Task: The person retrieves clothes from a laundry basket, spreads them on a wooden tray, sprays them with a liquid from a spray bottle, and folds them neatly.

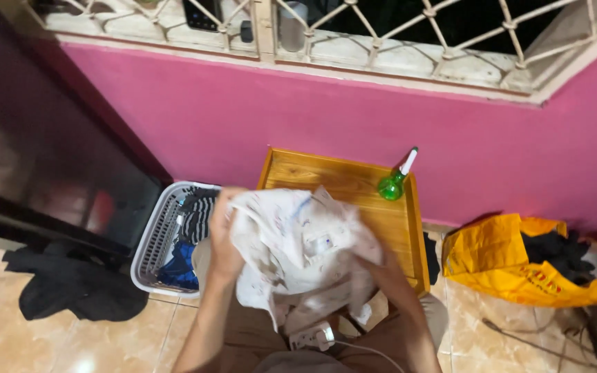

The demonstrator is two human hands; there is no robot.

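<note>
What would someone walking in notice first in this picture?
Probably the crumpled white printed garment at the centre, gripped by the left hand and the right hand over a small wooden table. Behind it runs a bright pink wall, with a green spray bottle on the table's far right corner. A white laundry basket of clothes sits on the left, a yellow bag on the right.
</note>
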